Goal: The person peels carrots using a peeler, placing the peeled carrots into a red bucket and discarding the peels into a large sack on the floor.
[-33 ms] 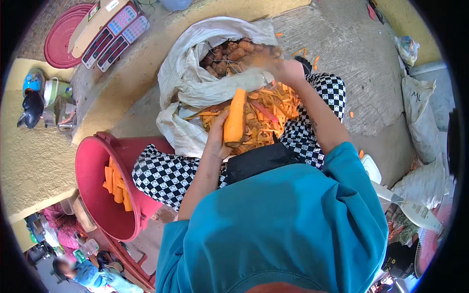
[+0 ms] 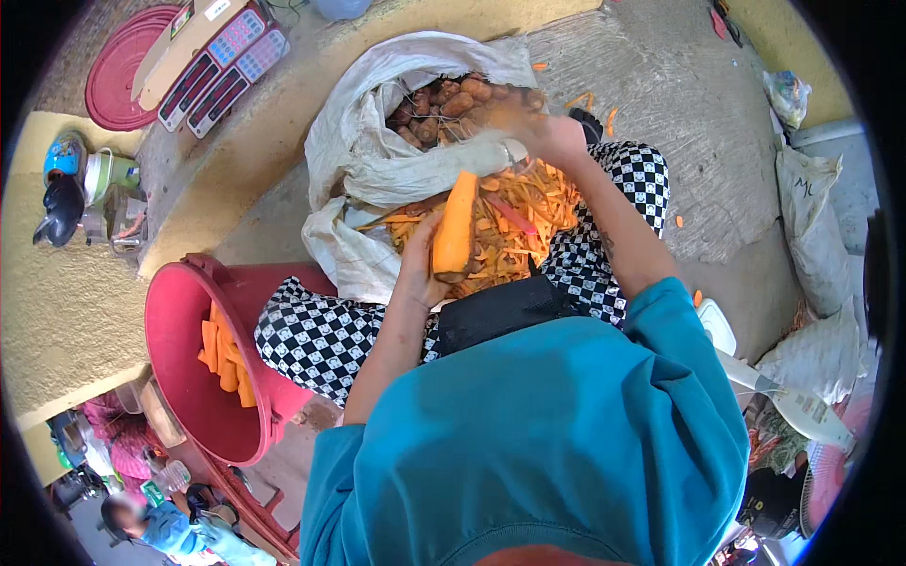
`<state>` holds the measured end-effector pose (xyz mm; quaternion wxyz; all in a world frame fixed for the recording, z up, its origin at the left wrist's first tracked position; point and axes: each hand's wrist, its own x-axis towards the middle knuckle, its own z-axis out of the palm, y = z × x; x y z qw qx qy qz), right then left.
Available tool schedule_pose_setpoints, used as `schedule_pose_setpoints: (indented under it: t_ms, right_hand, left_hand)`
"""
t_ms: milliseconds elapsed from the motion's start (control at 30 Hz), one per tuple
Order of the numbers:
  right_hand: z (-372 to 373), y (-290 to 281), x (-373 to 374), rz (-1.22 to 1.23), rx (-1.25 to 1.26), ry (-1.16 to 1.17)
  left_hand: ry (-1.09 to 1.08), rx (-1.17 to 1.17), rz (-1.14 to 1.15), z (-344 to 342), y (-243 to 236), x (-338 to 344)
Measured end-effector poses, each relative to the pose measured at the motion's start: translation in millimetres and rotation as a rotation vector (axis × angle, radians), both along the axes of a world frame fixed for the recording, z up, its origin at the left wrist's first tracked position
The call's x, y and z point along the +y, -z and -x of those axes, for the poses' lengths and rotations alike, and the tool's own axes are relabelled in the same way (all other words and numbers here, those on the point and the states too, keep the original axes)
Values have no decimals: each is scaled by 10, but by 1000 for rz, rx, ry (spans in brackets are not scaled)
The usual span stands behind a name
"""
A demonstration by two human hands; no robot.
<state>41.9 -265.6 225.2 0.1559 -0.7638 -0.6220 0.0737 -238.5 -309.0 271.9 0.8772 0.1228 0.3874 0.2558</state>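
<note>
My left hand (image 2: 422,247) grips the lower part of a large peeled carrot (image 2: 457,226), bright orange and tilted upward with its thick end toward me. My right hand (image 2: 559,141), blurred by motion, is raised to the right beyond the carrot. By its fingers shows a short shiny metal blade (image 2: 514,151), apart from the carrot; the tool's kind is unclear. Under both hands lies a heap of orange peelings (image 2: 510,247) between my legs, with a pinkish-red strip (image 2: 511,215) in it. Just past them, a white woven sack (image 2: 349,123) stands open, holding brown unpeeled roots (image 2: 460,104).
On my left a red tub (image 2: 170,377) lies tilted, with several peeled orange pieces (image 2: 223,354) inside. Keypad devices (image 2: 225,71) rest on the ledge at far left. White sacks (image 2: 816,226) stand at right. A person (image 2: 170,528) is at lower left.
</note>
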Motion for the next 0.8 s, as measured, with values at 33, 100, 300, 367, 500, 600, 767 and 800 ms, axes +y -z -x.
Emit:
schedule_pose_setpoints:
  t_ms: [33, 100, 300, 367, 500, 600, 767, 800]
  right_hand:
    - [83, -62, -55, -17, 28, -22]
    - [260, -100, -163, -70, 81, -100]
    - [909, -594, -457, -307, 262, -451]
    - [1007, -625, -495, -333, 241, -518]
    - [1064, -605, -493, -356, 223, -594]
    - [1075, -554, -464, -364, 285, -641]
    - [965, -390, -348, -384, 444, -538]
    - [852, -335, -288, -302, 384, -462]
  left_hand:
    - [77, -85, -38, 39, -25, 20]
    - [92, -62, -51, 24, 109, 55]
    - [-12, 25, 17, -92, 185, 55]
    - [-106, 107, 73, -131, 165, 59]
    - [-44, 50, 3, -59, 246, 79]
    - [-7, -49, -47, 26, 292, 77]
    - [-22, 24, -87, -28, -25, -4]
    - [23, 41, -100, 15, -15, -32]
